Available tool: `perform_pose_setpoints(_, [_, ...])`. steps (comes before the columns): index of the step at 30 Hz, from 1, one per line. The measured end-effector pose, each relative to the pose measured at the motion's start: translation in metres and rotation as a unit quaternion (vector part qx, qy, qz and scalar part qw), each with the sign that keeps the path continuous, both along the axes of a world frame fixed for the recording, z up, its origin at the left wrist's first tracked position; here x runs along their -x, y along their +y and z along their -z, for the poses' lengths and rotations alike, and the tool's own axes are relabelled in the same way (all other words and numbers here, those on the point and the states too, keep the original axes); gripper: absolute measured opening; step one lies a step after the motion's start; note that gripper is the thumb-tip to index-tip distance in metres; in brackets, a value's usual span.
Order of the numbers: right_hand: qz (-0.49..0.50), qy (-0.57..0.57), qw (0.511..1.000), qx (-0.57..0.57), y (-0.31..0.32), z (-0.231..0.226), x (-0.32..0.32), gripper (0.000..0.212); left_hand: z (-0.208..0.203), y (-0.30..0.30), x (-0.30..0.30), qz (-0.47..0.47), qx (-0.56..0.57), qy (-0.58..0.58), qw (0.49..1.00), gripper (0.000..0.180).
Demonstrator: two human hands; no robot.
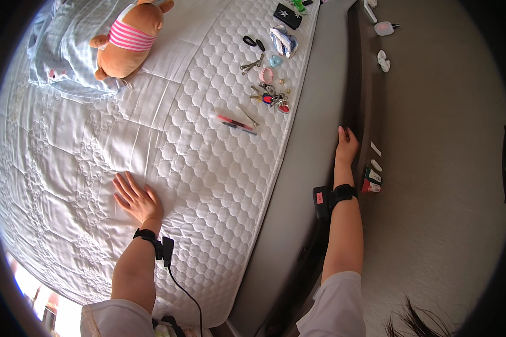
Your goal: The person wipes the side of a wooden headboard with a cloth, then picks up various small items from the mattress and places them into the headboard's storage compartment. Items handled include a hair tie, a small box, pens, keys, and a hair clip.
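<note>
Under the spread, empty fingers of the left hand (138, 202) lies the white quilted mattress (213, 180), apparently for support. The right hand (347, 147) curls beside the dark-brown bed rail (354, 62); I cannot tell its grip.

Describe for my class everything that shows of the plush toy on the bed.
The plush toy is tan-brown and plump, apparently soft fabric, with a pink-and-white striped band around its middle and rounded stubs sticking out. It lies aslant on the white bed, at the upper left, overlapping a crumpled pale-blue cloth. The picture's top edge cuts it off, so its full shape is hidden. Neither hand touches it.
</note>
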State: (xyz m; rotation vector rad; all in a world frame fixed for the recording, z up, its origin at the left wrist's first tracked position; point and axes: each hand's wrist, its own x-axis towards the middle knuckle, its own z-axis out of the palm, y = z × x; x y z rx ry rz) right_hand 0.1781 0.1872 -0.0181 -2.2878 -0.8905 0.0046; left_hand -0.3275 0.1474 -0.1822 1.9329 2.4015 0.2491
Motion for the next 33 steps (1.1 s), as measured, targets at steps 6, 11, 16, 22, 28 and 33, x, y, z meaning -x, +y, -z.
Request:
perform_pose_setpoints(6, [0.037,-0.162,0.985,-0.035,0.011,-0.019,0.047,0.04,0.0,0.001,0.0,0.0,0.006,0.005,1.0,0.069])
perform_pose_setpoints(11, [-0.221,-0.031,0.974,-0.041,0.018,0.009,0.144,0.023,-0.001,0.0,-0.001,0.002,0.003,0.006,1.0,0.069])
perform_pose_setpoints(16, [-0.333,0.062,0.928,0.154,0.016,0.079,0.211,0.039,0.0,0.0,-0.001,-0.001,0.0,0.003,1.0,0.071])
perform_pose_setpoints(22, [-0.307,-0.096,0.943,0.088,0.035,0.113,0.211,0.048,-0.001,0.0,-0.001,0.003,0.006,-0.009,1.0,0.071])
perform_pose_setpoints(28, [-0.372,-0.118,0.905,0.166,0.057,0.114,0.201,0.03,-0.003,0.002,-0.001,0.0,0.014,-0.018,1.0,0.07])
perform_pose_setpoints(33, [-0.406,-0.138,0.876,0.219,0.055,0.11,0.212,0.019,-0.003,0.002,-0.002,-0.002,0.01,-0.021,1.0,0.07])
